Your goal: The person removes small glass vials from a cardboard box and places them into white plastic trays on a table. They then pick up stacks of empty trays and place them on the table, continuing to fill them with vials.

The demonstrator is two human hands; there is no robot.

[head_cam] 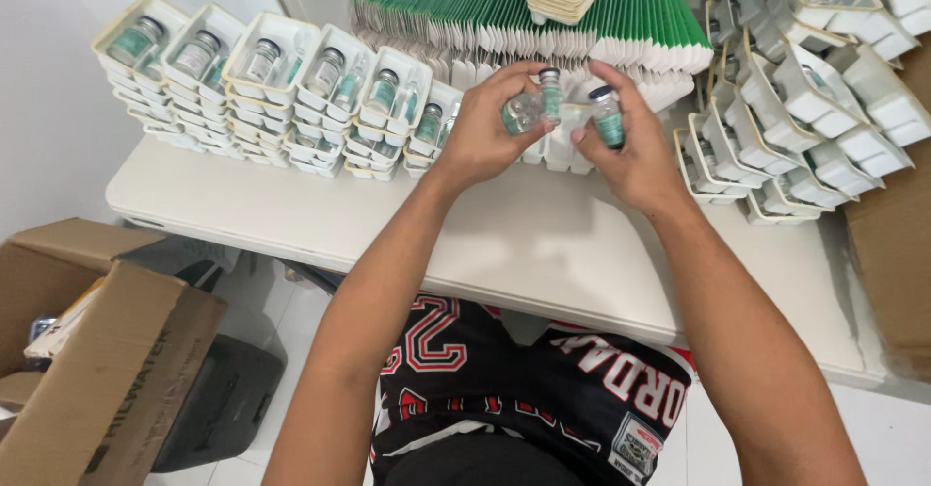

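Both hands work above the white bench, near its far edge. The left hand has its grip closed on two small vials with green labels, one upright and one tilted beside it. The right hand has its grip closed on a third vial, upright, just beside the others. Under them sits a white tray, partly hidden. Stacks of filled trays stand on the left, more trays lean on the right, and green-edged cartons lie behind. I judge the step to be loading vials into a tray; the next move calls for lowering each vial straight into its pocket without knocking the others.
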